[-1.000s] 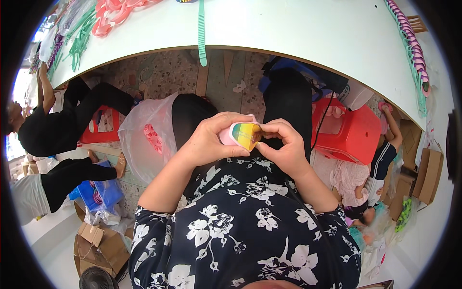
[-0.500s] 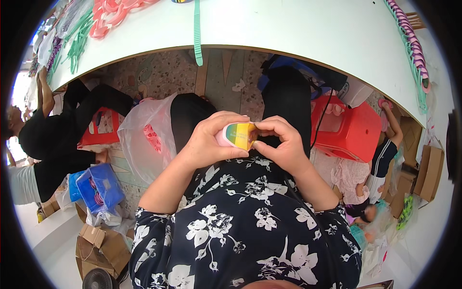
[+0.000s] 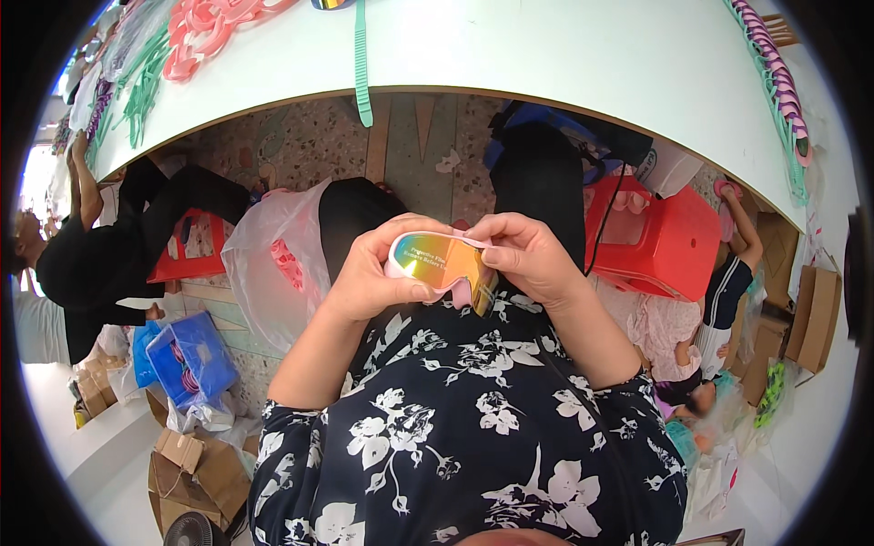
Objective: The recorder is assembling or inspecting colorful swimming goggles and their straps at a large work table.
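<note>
In front of my chest I hold a pair of pink-framed swim goggles (image 3: 426, 258) with mirrored yellow-orange-green lenses; printed film covers the lens facing up. My left hand (image 3: 366, 275) grips the frame at its left end, thumb below and fingers behind. At the other end, my right hand (image 3: 531, 258) pinches the upper edge between thumb and fingers. The lens on that side tilts away and is partly hidden by my fingers.
A white table (image 3: 564, 55) curves ahead, with a green strap (image 3: 362, 86) hanging over its edge. Pink frames (image 3: 205, 36) lie at far left, linked straps (image 3: 774, 77) at far right. A plastic bag (image 3: 273, 246), red stool (image 3: 651, 241) and blue bin (image 3: 211, 350) surround me; people sit both sides.
The goggles have turned, so that a broad mirrored lens and the nose bridge now show. My left hand has shifted slightly left, and my right fingers have moved along the upper edge.
</note>
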A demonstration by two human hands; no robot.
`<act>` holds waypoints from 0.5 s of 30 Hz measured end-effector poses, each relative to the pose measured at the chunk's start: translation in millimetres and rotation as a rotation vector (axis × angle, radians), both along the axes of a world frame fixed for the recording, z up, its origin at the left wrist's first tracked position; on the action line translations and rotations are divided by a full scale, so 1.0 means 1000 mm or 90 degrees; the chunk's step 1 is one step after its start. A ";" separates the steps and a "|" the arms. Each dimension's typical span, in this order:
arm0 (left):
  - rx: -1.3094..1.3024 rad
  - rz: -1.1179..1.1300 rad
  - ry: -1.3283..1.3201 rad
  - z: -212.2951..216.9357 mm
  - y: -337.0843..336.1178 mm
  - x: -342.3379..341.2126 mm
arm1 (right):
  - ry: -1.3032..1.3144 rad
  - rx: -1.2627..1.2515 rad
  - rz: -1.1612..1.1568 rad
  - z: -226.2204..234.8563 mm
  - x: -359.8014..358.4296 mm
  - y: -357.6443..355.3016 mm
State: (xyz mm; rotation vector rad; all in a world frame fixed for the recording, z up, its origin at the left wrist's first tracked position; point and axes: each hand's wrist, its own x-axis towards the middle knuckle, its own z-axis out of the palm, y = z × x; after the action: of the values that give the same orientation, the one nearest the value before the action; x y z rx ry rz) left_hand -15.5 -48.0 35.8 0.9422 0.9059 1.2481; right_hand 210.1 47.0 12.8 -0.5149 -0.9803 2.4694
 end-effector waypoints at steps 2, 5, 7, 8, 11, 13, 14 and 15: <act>-0.012 0.009 -0.007 0.001 0.000 0.002 | 0.021 0.009 -0.013 -0.005 -0.001 0.001; -0.034 0.018 -0.034 0.005 0.001 0.005 | 0.053 0.015 -0.047 -0.010 -0.003 -0.001; -0.047 0.026 -0.055 0.005 0.000 0.006 | 0.064 0.029 -0.067 -0.015 -0.003 -0.002; -0.052 0.032 -0.064 0.003 0.000 0.006 | 0.064 0.044 -0.074 -0.018 -0.002 -0.003; -0.103 0.048 -0.117 0.003 -0.003 0.008 | 0.016 0.137 -0.101 -0.020 0.000 -0.004; -0.128 0.057 -0.151 0.002 -0.004 0.008 | -0.040 0.238 -0.115 -0.017 0.002 -0.005; -0.130 0.062 -0.162 0.001 -0.005 0.008 | -0.072 0.301 -0.119 -0.013 0.003 -0.004; -0.133 0.067 -0.174 0.000 -0.006 0.008 | -0.103 0.365 -0.122 -0.008 0.004 -0.005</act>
State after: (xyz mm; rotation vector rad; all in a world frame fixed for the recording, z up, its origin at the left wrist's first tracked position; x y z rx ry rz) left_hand -7.5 -53.9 35.9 0.5500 0.8568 1.3057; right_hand 214.1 42.4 4.8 -0.5813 -1.5478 1.8792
